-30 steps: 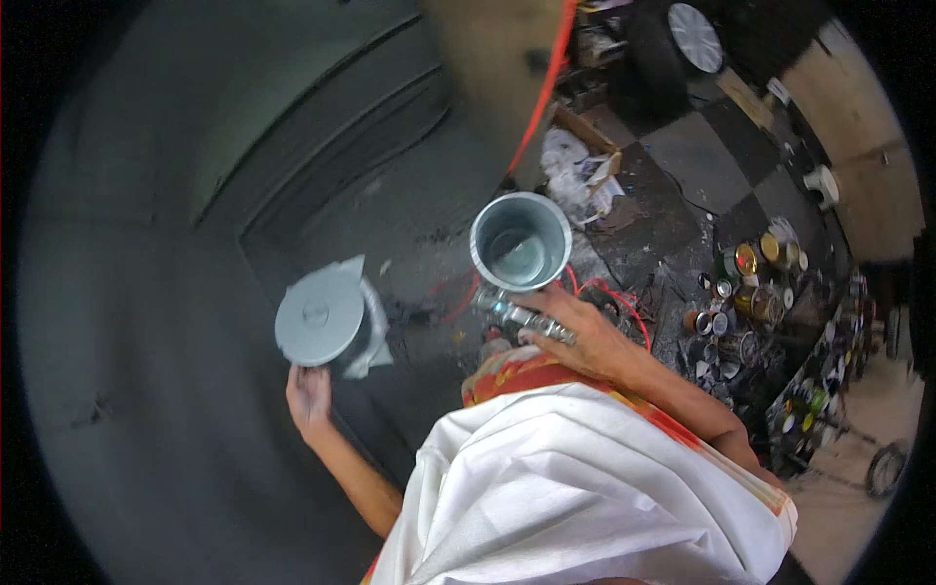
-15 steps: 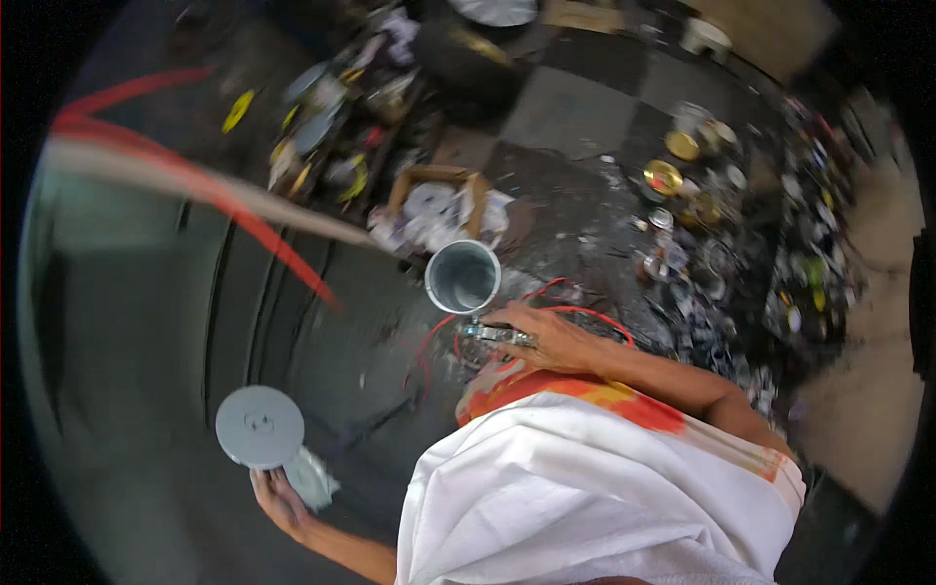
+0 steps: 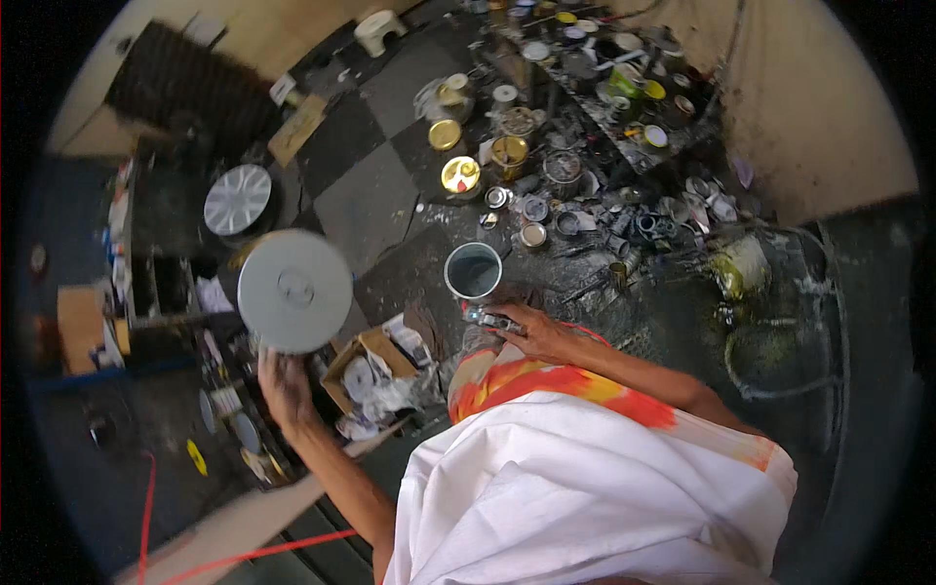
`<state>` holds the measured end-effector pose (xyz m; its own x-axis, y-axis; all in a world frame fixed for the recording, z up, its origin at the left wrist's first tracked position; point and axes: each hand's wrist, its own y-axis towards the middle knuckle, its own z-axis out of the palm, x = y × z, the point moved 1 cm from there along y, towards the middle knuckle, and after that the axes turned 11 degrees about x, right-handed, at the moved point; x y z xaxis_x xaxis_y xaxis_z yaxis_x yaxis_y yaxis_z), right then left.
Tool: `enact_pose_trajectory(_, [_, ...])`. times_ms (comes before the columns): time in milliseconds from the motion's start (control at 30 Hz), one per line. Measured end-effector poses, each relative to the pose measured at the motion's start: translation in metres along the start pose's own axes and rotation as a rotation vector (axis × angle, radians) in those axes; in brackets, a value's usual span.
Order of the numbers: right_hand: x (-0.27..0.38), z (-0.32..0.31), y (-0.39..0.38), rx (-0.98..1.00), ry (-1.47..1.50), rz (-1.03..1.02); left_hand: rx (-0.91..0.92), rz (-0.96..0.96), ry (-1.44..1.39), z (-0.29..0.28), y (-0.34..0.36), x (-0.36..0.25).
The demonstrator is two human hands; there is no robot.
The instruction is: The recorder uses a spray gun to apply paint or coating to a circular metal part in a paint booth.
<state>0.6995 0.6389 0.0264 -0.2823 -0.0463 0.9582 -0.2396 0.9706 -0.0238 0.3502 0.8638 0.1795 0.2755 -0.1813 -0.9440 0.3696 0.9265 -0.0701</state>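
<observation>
The person in the white cloth garment [image 3: 585, 487] has an open-mouthed, round grey metal cup [image 3: 474, 263] in front of them, mounted on a silvery metal spray gun [image 3: 495, 320]. Just nearer the body than the cup, the right hand [image 3: 541, 334] is closed around that gun, fingers bent over it; I can see down into the cup from here. Well to the left of the cup, the left hand [image 3: 286, 390] has hold of a flat, round, pale grey disc [image 3: 295, 292] by its near edge, broad face showing; how far the fingers close behind it, I can't tell. Between disc and cup, a little nearer the person, sits a brown cardboard box [image 3: 392, 354] with crumpled white stuff. Beyond the cup stands an open round tin with a bright yellow inside [image 3: 461, 175], and far past it, leftward, a small white plastic stool [image 3: 379, 32]. A thin red hose [image 3: 585, 335] curves away to the cup's right.
</observation>
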Motion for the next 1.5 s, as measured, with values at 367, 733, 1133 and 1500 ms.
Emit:
enact_pose_trajectory(367, [-0.043, -0.036, 0.007, -0.474, 0.027, 0.320, 0.390, -0.359, -0.410, 0.246, 0.309, 0.129])
enact_pose_trajectory(733, [-0.057, -0.071, 0.054, -0.646, 0.154, 0.420, 0.631, -0.708, -0.618, 0.564, 0.454, 0.269])
enact_pose_trajectory(1133, [-0.102, -0.064, 0.054, -1.096, 0.028, 0.598, 0.692, -0.829, -0.649, 0.770, 0.512, 0.439])
enact_pose_trajectory(1500, [-0.101, -0.069, 0.052, -1.079, 0.022, 0.615, 0.681, -0.829, -0.713, 0.771, 0.517, 0.463])
